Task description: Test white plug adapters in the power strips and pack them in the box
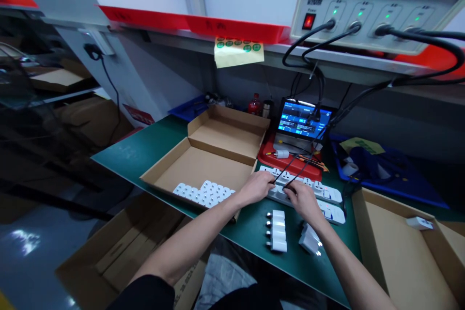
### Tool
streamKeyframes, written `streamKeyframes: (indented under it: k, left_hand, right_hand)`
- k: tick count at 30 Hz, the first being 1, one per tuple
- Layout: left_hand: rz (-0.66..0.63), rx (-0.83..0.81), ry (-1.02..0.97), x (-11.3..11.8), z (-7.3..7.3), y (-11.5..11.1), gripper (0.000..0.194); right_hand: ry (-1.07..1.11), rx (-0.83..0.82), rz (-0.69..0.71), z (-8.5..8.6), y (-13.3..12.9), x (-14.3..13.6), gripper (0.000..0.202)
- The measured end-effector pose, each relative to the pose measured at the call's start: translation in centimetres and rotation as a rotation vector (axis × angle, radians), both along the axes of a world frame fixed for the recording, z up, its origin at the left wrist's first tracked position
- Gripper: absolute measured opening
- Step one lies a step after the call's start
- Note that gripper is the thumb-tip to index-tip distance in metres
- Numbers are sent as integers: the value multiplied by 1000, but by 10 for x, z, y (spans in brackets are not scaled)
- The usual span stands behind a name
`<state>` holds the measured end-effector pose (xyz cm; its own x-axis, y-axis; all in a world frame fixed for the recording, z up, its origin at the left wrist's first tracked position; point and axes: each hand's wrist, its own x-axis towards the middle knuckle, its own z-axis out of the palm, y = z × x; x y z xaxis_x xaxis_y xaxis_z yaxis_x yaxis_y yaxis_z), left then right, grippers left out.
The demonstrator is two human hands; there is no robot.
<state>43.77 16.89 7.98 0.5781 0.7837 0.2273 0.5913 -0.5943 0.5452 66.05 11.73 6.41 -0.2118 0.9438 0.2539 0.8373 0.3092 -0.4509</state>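
Both hands rest on the white power strips [319, 193] near the green worktop's front edge: left hand [255, 187] and right hand [302, 200] curl loosely, seemingly pinching black cables [290, 174]. Four white chargers [277, 230] lie just in front. Plugging looks underway; seating needs aligned prongs.

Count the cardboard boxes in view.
3. One open box on the green mat holds white adapters; one sits at the right edge with a single adapter; one stands on the floor below. Others may be hidden.

Before me, a tester [378, 5] on the shelf, a lit screen [303, 120], a red bottle [254, 105], green stickers [238, 46].
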Motion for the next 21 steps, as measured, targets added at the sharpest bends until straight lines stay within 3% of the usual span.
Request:
streamKeyframes:
  k: [5, 8, 10, 13, 17, 21]
  left_hand:
    - [15, 67, -4, -4, 3, -5, 8]
    - [93, 268, -50, 6, 7, -18, 16]
    - [27, 406, -3, 26, 8, -33, 18]
    - [-191, 495, 156, 70, 7, -51, 11]
    - [-272, 408, 323, 119, 6, -55, 19]
    - [-304, 248, 420, 132, 3, -44, 19]
  right_hand:
    - [-69, 22, -36, 10, -17, 43, 29]
    - [-162, -9, -83, 12, -35, 86, 39]
    - [-236, -76, -100, 9, -45, 107, 43]
    - [-292, -136, -111, 2, -52, 117, 33]
    - [-282, -99, -99, -5, -54, 113, 29]
    - [-182, 31, -138, -1, -60, 122, 35]
